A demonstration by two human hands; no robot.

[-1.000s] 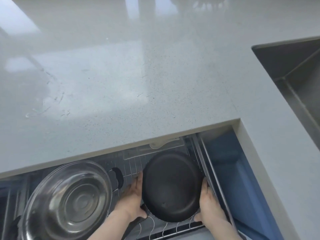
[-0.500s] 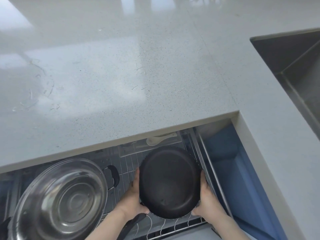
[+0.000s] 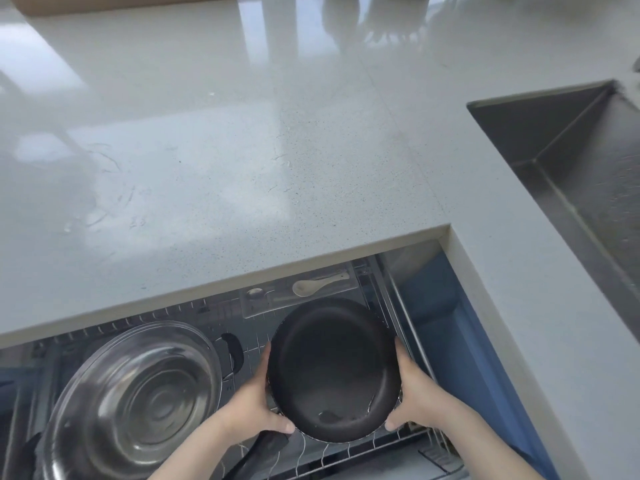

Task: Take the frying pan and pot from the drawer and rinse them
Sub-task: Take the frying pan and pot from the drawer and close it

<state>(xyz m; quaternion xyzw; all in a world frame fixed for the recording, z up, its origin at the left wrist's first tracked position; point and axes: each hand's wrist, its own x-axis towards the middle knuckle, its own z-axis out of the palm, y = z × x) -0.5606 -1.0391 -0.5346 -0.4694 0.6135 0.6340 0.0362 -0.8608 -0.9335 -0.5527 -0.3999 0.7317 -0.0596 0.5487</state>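
Lifted a little higher than before, the pan (image 3: 334, 370) now clears the drawer (image 3: 346, 455) rack; the steel pot (image 3: 133, 403) sits unmoved at left; left hand (image 3: 258, 401) and right hand (image 3: 414, 398) grasp the pan's opposite rims; the sink (image 3: 568, 147) is far right.

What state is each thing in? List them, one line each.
Drawer: pulled open below the countertop.
Frying pan: upright, gripped on both sides, over the wire rack.
Left hand: closed on the pan's left rim.
Right hand: closed on the pan's right rim.
Steel pot: in the drawer, untouched, open side up.
White spoon: lying in a tray at the back.
Sink: no dishes visible.
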